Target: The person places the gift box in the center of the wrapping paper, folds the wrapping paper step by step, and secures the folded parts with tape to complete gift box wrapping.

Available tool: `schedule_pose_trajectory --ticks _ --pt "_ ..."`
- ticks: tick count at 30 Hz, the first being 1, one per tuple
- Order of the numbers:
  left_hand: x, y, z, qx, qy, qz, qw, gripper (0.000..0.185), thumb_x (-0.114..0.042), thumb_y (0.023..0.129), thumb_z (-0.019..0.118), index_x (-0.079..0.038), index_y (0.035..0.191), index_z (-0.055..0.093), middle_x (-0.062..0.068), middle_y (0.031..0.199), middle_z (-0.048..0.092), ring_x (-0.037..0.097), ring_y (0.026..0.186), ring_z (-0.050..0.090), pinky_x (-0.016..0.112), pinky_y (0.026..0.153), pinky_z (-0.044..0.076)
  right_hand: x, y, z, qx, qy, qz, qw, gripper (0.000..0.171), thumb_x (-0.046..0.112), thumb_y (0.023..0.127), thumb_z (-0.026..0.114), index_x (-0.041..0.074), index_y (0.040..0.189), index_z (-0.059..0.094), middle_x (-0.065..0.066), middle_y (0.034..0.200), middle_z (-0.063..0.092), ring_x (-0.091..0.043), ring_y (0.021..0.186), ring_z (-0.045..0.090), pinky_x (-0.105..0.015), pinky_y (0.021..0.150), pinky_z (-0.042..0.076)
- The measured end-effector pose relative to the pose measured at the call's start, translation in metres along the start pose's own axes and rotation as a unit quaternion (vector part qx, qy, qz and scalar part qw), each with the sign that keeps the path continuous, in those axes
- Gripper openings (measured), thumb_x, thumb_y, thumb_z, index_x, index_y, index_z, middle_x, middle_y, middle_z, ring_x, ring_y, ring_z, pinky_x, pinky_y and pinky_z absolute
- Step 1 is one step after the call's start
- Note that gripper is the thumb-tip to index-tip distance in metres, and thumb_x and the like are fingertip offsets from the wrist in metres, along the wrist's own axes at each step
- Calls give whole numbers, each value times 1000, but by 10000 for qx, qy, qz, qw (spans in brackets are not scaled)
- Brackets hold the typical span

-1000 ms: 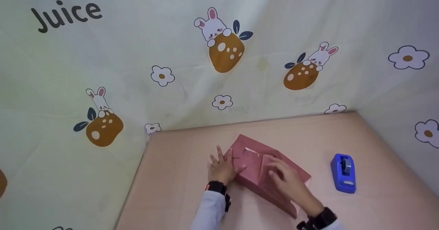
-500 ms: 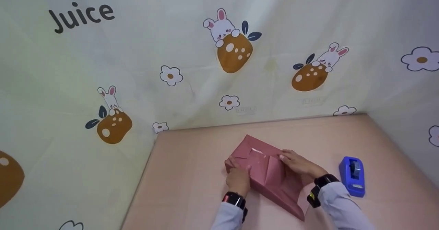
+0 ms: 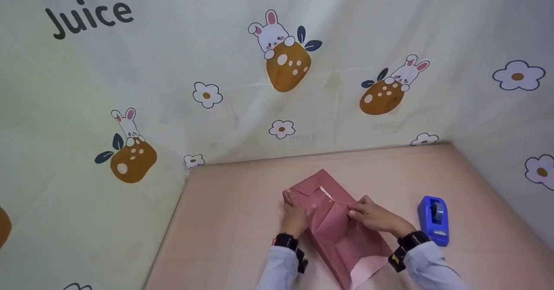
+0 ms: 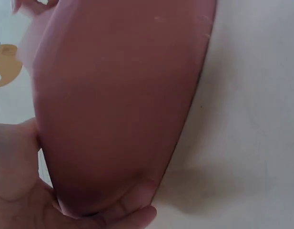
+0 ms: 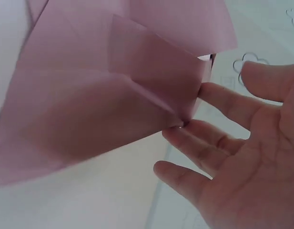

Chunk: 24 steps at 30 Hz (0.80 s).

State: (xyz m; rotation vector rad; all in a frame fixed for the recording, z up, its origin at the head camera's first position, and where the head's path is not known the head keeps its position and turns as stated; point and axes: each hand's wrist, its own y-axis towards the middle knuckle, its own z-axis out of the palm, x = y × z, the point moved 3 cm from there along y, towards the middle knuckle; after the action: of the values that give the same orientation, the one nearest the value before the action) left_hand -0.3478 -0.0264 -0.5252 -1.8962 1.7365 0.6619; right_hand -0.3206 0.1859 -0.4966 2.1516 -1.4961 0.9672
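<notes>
We found a box wrapped in dusty-pink paper (image 3: pixel 333 220) lying on the pale pink table (image 3: pixel 225 220), set at an angle near the corner of the rabbit-printed wall covering (image 3: pixel 173 86). The left hand (image 3: pixel 296 219) gripped the box's left end, fingers curled round it; the left wrist view confirmed fingertips (image 4: pixel 132 210) wrapped under the paper's edge. The right hand (image 3: pixel 374 216) lay against the right side at the folded flap; in the right wrist view its fingers (image 5: pixel 208 143) were nearly straight and spread, tips touching the fold's corner. An unfolded flap (image 3: pixel 363 270) of paper extended toward the person. A blue tape dispenser (image 3: pixel 434 220) stood just beside the right wrist, apart from the box.
</notes>
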Motion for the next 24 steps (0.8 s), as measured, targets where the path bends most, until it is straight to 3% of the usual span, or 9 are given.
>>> schedule_pose_trajectory --ticks 3,6,9,12,16,20,24 --pt "1 7 -1 295 -99 90 9995 78 -39 89 51 -2 145 11 38 128 38 43 96 56 49 80 48 7 -9 10 -179 -288 -376 9987 44 26 94 46 -4 125 50 -8 94 39 -18 83 45 -27 69 37" --pt "-1 13 -1 301 -14 524 9982 66 -35 92 48 -5 144 20 37 122 47 45 101 55 50 83 47 15 -18 18 -411 -419 -613 9964 44 24 92 50 -8 123 51 -6 88 37 -15 78 40 -23 64 34" --pt "-4 16 -1 205 100 1007 9947 58 -31 92 48 -6 141 30 33 112 56 42 98 58 48 83 48 23 -28 28 -668 -694 -590 9936 44 21 90 53 -9 122 51 -3 87 35 -16 81 37 -23 65 34" --pt "-2 17 -2 265 180 1236 9918 55 -30 92 48 -7 140 33 31 109 59 41 96 60 47 82 48 29 -35 40 -880 -1157 -395 9886 43 19 88 55 -8 121 52 -2 89 36 -17 85 36 -27 68 37" --pt "0 15 -2 691 254 1113 9911 63 -39 92 47 -11 144 23 31 109 59 40 91 61 47 76 49 32 -37 48 -1144 -1489 -138 9821 40 16 86 56 -6 121 53 -2 91 37 -17 86 37 -32 70 40" --pt "1 12 -2 1007 307 807 9912 77 -49 87 51 -16 146 13 31 109 59 37 88 62 45 71 49 30 -35 46 -1331 -1341 -106 9819 37 16 86 57 -4 117 57 0 87 35 -16 86 36 -31 70 38" --pt "-1 10 -2 1217 157 537 9910 96 -59 76 59 -18 147 8 30 108 59 32 86 62 43 72 50 24 -28 38 -1545 -1055 -192 9822 21 17 85 58 -2 93 63 1 80 34 -14 78 36 -26 64 34"
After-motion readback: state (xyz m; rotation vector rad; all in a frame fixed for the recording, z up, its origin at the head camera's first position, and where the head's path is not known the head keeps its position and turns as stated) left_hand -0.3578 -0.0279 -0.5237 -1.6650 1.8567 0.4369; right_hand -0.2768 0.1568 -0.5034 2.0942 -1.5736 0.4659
